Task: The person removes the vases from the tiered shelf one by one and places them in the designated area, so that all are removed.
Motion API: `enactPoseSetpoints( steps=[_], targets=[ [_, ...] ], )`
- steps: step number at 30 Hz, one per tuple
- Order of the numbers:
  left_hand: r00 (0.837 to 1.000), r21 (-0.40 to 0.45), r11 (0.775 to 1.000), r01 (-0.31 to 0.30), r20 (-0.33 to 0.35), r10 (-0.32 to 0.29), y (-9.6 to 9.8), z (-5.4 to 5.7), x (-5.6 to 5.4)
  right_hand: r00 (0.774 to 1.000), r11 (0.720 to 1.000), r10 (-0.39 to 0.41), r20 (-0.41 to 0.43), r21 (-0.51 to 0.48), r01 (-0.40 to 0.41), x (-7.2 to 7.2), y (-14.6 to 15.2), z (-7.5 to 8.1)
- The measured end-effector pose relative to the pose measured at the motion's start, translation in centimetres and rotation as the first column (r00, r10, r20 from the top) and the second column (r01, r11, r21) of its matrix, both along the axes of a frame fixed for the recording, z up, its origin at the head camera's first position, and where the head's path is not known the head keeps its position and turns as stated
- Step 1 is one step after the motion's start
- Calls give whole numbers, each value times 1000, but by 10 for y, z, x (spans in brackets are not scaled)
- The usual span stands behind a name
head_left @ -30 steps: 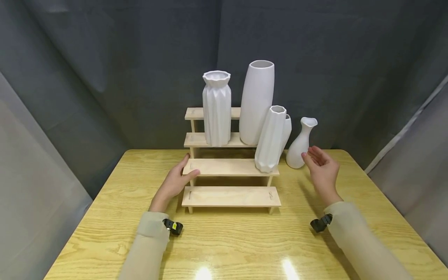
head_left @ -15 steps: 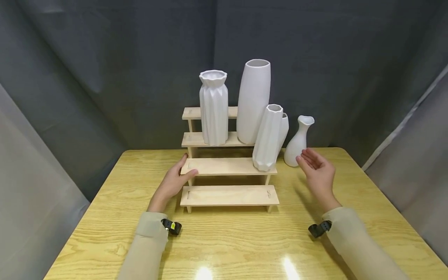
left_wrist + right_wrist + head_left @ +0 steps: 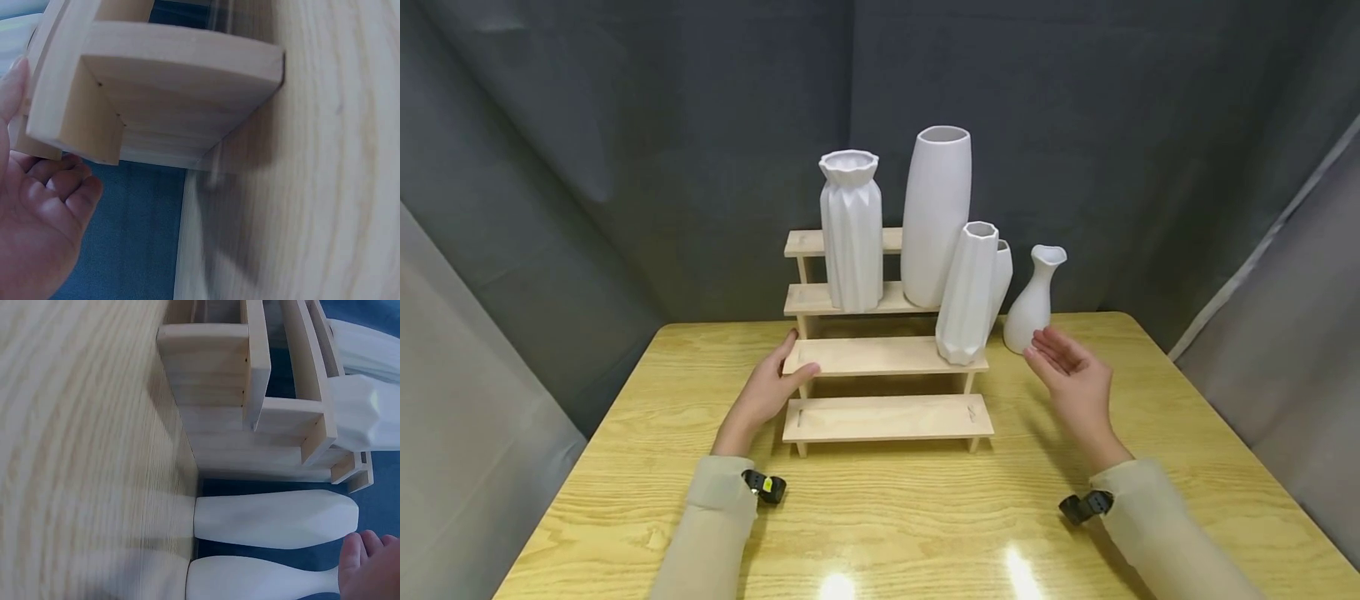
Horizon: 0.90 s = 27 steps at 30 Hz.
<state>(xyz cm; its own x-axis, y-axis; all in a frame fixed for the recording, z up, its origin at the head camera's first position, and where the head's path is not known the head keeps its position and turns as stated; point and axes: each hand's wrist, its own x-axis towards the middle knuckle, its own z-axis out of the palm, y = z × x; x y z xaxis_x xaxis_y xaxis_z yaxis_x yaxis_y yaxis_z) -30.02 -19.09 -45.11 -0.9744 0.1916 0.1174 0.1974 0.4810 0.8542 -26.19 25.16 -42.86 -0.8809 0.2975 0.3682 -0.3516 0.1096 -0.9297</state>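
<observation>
My left hand [image 3: 763,396] grips the left end of a tiered wooden display stand [image 3: 891,418], thumb on top of its second-lowest board and fingers behind. On that board's right end stands a faceted white vase [image 3: 967,300]. One step higher are a pleated vase with a flared rim [image 3: 852,225] and a tall smooth vase [image 3: 936,208]. My right hand [image 3: 1081,392] hangs over the table with loosely bent fingers and nothing in them. It overlaps a slim-necked white vase [image 3: 1027,317] in the head view. Another white vase [image 3: 269,519], partly hidden in the head view, stands beside the stand.
The wooden table [image 3: 887,517] has rounded back corners. Dark grey cloth [image 3: 715,167] hangs behind it, with lighter cloth [image 3: 475,400] at the sides. Black wrist cameras [image 3: 763,486] sit at both sleeve cuffs.
The head view has turned a little, shifting everything slightly left. My right hand has drawn back slightly from the slim-necked vase. The left hand keeps its hold on the stand.
</observation>
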Motion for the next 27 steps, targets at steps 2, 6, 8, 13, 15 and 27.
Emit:
enactPoseSetpoints(
  steps=[2, 6, 8, 13, 15, 27],
  targets=[
    [1000, -3, 1000, -2, -1, 2, 0, 0, 0, 1000, 1000, 9, 1, -5, -9, 3, -3, 0],
    [1000, -5, 1000, 3, -4, -3, 0, -1, 0, 999, 999, 36, -1, -38, -36, 10, -8, -1],
    [1000, -3, 1000, 6, -4, -6, 0, -1, 0, 999, 997, 54, -5, -50, -54, 13, -11, -1],
    [1000, 4, 1000, 8, -6, -8, 0, -1, 0, 996, 995, 88, -19, -34, -89, 19, -17, 1],
    [1000, 6, 1000, 10, -5, -10, 0, 0, 0, 995, 995, 98, -28, -27, -99, 20, -19, 2],
    [1000, 9, 1000, 4, 9, -4, -1, -1, -1, 984, 989, 149, -95, -5, -150, 18, -35, 10]
  ],
)
